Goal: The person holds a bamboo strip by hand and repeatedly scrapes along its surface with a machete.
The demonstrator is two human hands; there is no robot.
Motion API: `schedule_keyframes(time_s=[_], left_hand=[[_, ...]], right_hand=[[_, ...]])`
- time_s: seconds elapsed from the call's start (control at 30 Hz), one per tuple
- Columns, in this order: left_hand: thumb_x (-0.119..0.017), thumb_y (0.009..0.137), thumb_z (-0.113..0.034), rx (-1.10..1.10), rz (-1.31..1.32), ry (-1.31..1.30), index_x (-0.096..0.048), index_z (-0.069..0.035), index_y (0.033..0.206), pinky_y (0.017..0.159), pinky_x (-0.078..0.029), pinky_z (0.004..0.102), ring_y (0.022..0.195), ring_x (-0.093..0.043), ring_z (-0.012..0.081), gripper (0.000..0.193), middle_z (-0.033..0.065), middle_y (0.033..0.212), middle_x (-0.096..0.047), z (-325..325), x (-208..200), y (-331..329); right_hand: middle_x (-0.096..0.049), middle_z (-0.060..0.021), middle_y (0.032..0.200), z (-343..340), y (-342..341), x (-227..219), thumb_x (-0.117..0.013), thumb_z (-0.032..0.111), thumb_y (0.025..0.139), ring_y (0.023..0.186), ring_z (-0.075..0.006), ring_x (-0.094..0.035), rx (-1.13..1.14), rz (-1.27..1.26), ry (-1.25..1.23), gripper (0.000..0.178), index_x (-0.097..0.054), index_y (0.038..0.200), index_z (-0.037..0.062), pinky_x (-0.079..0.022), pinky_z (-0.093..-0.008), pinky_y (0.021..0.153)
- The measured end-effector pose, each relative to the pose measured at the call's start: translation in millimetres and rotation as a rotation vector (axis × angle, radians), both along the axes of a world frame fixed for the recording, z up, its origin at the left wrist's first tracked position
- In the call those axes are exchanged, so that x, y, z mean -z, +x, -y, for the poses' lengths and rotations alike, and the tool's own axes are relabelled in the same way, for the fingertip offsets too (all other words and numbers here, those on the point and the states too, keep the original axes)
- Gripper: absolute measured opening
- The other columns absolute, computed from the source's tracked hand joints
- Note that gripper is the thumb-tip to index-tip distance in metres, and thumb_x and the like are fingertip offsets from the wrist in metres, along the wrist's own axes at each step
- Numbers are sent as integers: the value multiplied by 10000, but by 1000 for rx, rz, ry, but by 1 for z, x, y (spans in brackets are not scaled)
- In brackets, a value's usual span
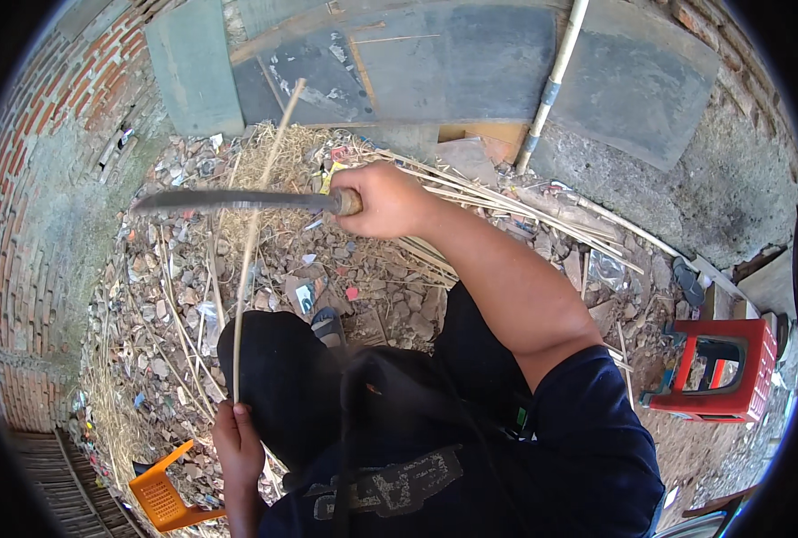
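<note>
At the near end of one pale stick (246,269), the lower tip is pinched between the thumb and fingers of the left hand (239,446). Left of the stick's base, an orange plastic chair (159,498) is seen. To its far right, one red plastic stool (754,368) is placed. Across the stick's upper half, a machete (291,201) is held, its handle enclosed by the curled fingers of the right hand (383,199); contact cannot be told. Beyond the stick, grey boards (497,63) are stood.
</note>
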State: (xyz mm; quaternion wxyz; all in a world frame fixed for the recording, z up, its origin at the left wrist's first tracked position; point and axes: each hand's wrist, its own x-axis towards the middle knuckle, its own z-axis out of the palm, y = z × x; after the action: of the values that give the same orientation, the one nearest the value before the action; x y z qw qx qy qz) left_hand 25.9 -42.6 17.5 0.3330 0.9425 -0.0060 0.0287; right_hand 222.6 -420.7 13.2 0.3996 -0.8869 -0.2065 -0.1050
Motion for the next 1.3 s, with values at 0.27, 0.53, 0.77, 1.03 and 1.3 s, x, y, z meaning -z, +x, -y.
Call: schedule_keyframes(time_s=[0.27, 0.53, 0.77, 1.03, 1.3], left_hand=[[-447, 1075, -231, -9, -39, 154, -539, 12, 851, 539, -396, 429, 544, -535, 338, 343, 184, 624, -535, 12, -7, 7], [-461, 1068, -229, -1, -37, 255, -554, 20, 886, 549, -421, 486, 607, -599, 435, 322, 230, 640, -573, 13, -6, 11], [-459, 1066, -228, 23, -1, 252, -540, 8, 872, 525, -410, 501, 589, -592, 460, 317, 230, 615, -564, 14, -4, 13], [-451, 1067, -228, 12, 10, 272, -501, -1, 833, 516, -396, 519, 580, -569, 480, 330, 244, 607, -552, 13, 0, 13], [-434, 1071, -221, 45, 56, 243, -496, 5, 842, 522, -380, 489, 569, -549, 447, 328, 231, 608, -524, 12, 7, 17]], right_hand=[[-698, -166, 832, -20, -15, -18, -739, 232, 729, 860, -392, -684, -160, -85, -284, 269, -694, 957, 98, -535, -506, 759], [-686, -148, 735, -26, -7, 2, -811, 285, 711, 815, -384, -685, -217, -84, -308, 371, -700, 1015, 103, -516, -502, 734], [-684, -166, 792, -33, -8, 6, -789, 264, 728, 850, -397, -678, -227, -124, -321, 332, -686, 991, 89, -514, -515, 739], [-675, -174, 786, -38, -8, 9, -759, 253, 733, 847, -404, -673, -251, -144, -347, 323, -671, 998, 91, -514, -524, 739], [-673, -170, 775, -30, -3, 12, -754, 230, 730, 824, -386, -671, -253, -101, -288, 272, -671, 935, 73, -515, -502, 715]])
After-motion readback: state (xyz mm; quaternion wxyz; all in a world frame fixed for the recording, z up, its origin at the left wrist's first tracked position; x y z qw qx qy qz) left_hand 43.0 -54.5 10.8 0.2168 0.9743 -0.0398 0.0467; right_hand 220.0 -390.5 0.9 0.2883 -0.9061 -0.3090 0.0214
